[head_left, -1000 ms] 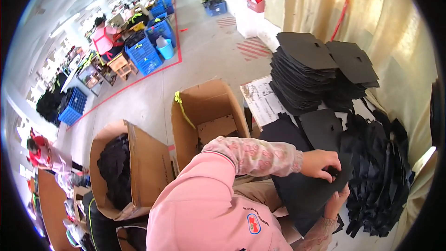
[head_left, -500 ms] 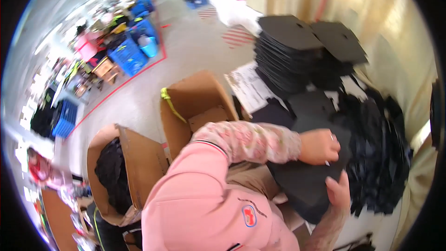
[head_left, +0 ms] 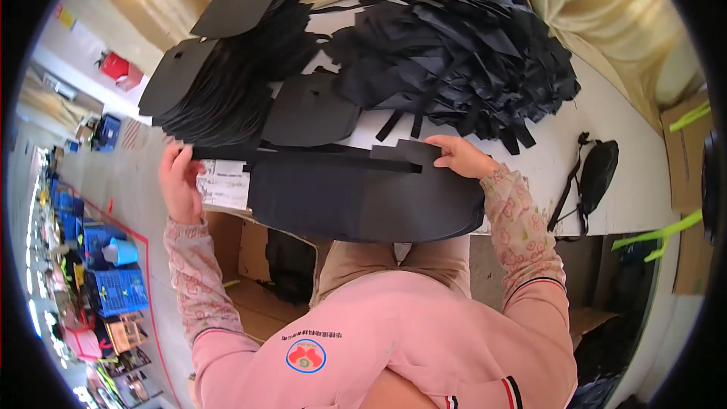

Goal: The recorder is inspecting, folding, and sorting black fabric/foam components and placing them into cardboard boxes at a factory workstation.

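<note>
Across the near edge of the table lies a long black piece with a rounded right end. Its left half is dark fabric [head_left: 307, 197], and its right half is a smooth dark grey panel [head_left: 424, 208]; I cannot tell how the two are joined. My left hand [head_left: 182, 182] pinches the end of a black strip [head_left: 219, 153] that runs along the top of the piece. With thumb and fingers, my right hand [head_left: 463, 157] grips the upper edge of the grey panel beside a rectangular tab. Under the strip, a white printed sheet [head_left: 225, 184] shows.
Stacked dark panels [head_left: 246, 4] rise at the back left, with another panel [head_left: 314, 110] in front. A heap of black fabric pieces [head_left: 469, 53] covers the back middle. A small black pouch with straps [head_left: 598, 174] lies right. Below the table's left edge stands a cardboard box [head_left: 261, 250].
My view has swung round to face the table squarely. My hands, close together over a dark panel before, are now spread to opposite ends of the long black piece.
</note>
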Motion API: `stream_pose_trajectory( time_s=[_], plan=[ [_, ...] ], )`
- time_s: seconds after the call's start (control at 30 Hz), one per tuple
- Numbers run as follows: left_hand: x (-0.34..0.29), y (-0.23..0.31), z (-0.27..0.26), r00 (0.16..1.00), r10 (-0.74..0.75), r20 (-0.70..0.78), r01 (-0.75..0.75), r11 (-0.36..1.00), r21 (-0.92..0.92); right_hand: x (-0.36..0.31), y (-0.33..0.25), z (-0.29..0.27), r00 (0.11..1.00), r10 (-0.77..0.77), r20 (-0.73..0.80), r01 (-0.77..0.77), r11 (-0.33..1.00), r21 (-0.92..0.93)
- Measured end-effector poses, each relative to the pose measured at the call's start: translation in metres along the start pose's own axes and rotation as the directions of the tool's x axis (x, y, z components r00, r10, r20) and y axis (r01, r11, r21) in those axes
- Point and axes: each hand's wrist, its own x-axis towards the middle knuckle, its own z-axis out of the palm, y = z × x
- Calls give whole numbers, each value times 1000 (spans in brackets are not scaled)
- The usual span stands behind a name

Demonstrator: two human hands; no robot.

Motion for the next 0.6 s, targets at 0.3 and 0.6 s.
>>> stream_pose_trajectory(
  time_s=[0.3, 0.6],
  plan=[
    [13, -106, 3, 893, 79, 444, -427, 465, 775, -32, -29, 3, 993, 44, -114, -69, 973, -222],
    [-10, -127, 250, 122, -399, 909, -263, 870, 418, -45, -81, 21, 974, -174, -144, 87, 876, -474]
  ],
)
